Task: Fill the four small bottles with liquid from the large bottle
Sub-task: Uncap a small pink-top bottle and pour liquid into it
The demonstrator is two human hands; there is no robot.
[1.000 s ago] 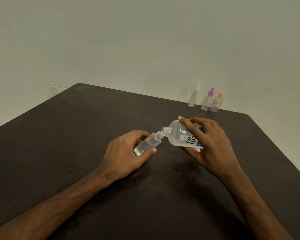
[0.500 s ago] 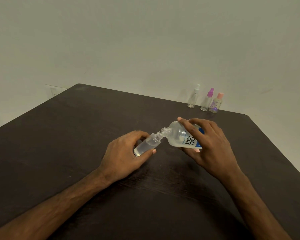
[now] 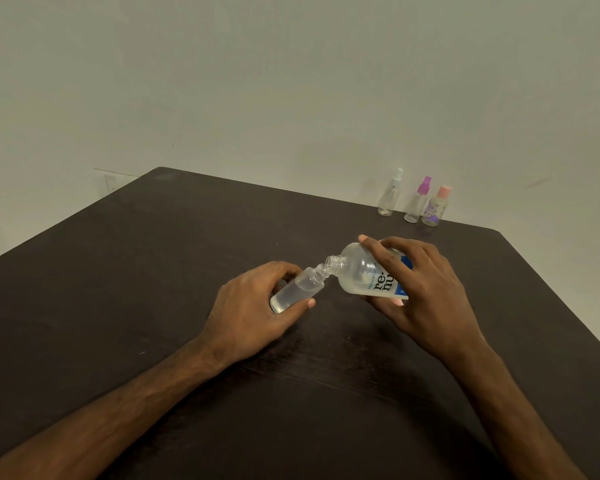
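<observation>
My left hand (image 3: 253, 308) grips a small clear bottle (image 3: 300, 289), uncapped and tilted with its neck up to the right; clear liquid lies in its lower part. My right hand (image 3: 420, 292) holds the large clear bottle (image 3: 364, 273) with a blue-and-white label, tipped on its side, its open mouth touching the small bottle's neck. Three more small bottles stand at the table's far edge: one with a white sprayer (image 3: 389, 195), one with a purple sprayer (image 3: 417, 201), one with a pink cap (image 3: 436, 207).
The dark wooden table (image 3: 153, 271) fills the lower view, its far right corner just behind the three bottles. A plain pale wall rises behind, with a wall socket (image 3: 111, 183) at the left past the table edge.
Both hands and both bottles hold nearly the same pose; the large bottle's mouth stays at the small bottle's neck. No clear movement shows.
</observation>
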